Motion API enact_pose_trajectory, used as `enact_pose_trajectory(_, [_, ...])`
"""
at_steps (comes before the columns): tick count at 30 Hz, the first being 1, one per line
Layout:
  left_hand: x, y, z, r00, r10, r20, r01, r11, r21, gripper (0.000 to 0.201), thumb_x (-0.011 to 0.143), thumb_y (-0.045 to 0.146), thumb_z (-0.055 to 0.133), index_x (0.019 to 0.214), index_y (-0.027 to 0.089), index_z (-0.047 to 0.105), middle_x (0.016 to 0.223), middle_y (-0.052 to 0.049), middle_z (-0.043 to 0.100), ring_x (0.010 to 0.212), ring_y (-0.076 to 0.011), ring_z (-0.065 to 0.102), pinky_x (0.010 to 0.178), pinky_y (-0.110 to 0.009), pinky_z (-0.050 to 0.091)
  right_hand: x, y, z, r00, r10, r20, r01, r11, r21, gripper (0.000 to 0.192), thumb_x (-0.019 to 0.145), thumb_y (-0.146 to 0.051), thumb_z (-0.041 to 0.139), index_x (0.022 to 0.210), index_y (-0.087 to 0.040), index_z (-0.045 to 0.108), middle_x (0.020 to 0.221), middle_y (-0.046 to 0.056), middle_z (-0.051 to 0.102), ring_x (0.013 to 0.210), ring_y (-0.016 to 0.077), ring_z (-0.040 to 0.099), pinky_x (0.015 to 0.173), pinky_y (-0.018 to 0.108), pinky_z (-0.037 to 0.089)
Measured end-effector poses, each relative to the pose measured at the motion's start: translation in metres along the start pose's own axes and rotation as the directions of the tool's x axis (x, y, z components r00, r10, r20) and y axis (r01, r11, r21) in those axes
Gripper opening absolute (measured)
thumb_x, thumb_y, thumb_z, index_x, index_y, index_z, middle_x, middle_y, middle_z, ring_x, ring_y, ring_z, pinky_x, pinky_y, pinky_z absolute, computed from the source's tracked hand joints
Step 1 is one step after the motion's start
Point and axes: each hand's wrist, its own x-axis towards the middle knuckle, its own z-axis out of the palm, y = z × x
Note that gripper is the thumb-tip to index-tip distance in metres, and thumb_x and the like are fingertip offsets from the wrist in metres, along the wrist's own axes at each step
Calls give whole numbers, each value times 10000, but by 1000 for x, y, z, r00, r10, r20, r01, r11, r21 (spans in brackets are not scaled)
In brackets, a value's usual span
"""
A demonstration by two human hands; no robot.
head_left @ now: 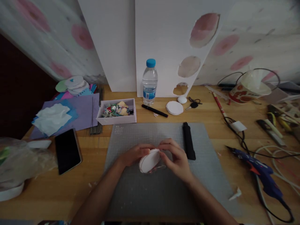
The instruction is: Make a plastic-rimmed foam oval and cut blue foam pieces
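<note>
— Hands first: what are they doing?

— Both meet over the grey gridded cutting mat (140, 193). The left hand (134, 154) and right hand (174, 157) are closed from either side around a small stack of white round foam discs (149, 161), fingers curled on the rim. The stack is tilted, its flat face turned up towards the camera, probably so the edges can be seen and lined up.

— Is it resting on the mat?

— It is just above it, or its low edge may touch; I cannot tell. Something thin and clear-looking lies under the right hand, too blurred to name.

— What sits close by?

— A black bar-shaped tool (188, 140) lies on the mat just right of the right hand, within easy reach. Beyond the mat's far edge are a black marker pen (154, 111), another flat stack of white discs (174, 107) and a clear plastic water bottle with a blue cap (150, 82).

— Where did the discs come from?

— Likely the white foam board (164, 47) leaning on the wall: it has round holes cut along its right edge.

— And the sides?

— To the left, a white tray of coloured scraps (117, 120) and a black phone (67, 150) on the wooden table (77, 193). To the right, a blue glue gun (260, 172) lies with its cable, well apart from the hands.
</note>
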Motion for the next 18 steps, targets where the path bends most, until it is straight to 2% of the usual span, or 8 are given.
enact_pose_trajectory(4, [-1, 0, 2, 1000, -10, 25, 10, 1000, -11, 615, 710, 632, 671, 1135, 187, 663, 818, -90, 727, 595, -201, 671, 501, -261, 484, -1, 3, -2, 994, -113, -11, 111, 985, -132, 191, 834, -159, 637, 985, -262, 692, 878, 50, 642, 807, 204, 604, 703, 366, 499])
enact_pose_trajectory(9, [0, 1, 3, 999, -28, 27, 28, 1000, -5, 574, 679, 660, 679, 1006, 189, 699, 795, -100, 716, 569, -206, 660, 484, -286, 497, -4, 7, -3, 985, -174, -12, 167, 960, -225, 251, 838, -154, 631, 1046, -283, 686, 880, 50, 644, 795, 208, 616, 681, 370, 511])
enact_pose_trajectory(12, [0, 2, 5, 1000, -27, 7, 27, 1000, -16, 572, 680, 627, 702, 1058, 198, 684, 816, -93, 719, 575, -198, 660, 489, -279, 492, -6, 10, -2, 976, -218, -3, 208, 934, -292, 300, 829, -141, 643, 1088, -289, 673, 889, 55, 645, 787, 210, 621, 669, 369, 516])
enact_pose_trajectory(15, [-1, 2, 6, 1000, -15, -7, 15, 1000, -12, 612, 688, 615, 701, 1121, 185, 662, 833, -89, 717, 598, -195, 663, 485, -254, 465, -8, 12, -2, 967, -254, -5, 239, 916, -321, 343, 815, -121, 655, 1113, -290, 665, 881, 57, 647, 763, 206, 621, 649, 361, 519])
enact_pose_trajectory(18, [-1, 0, 4, 1000, -7, 3, 7, 1000, 4, 610, 690, 625, 690, 1095, 169, 674, 812, -83, 712, 607, -196, 665, 483, -243, 453, -10, 11, -1, 970, -242, -25, 224, 927, -301, 342, 815, -128, 654, 1110, -301, 672, 854, 49, 651, 738, 203, 620, 626, 354, 517])
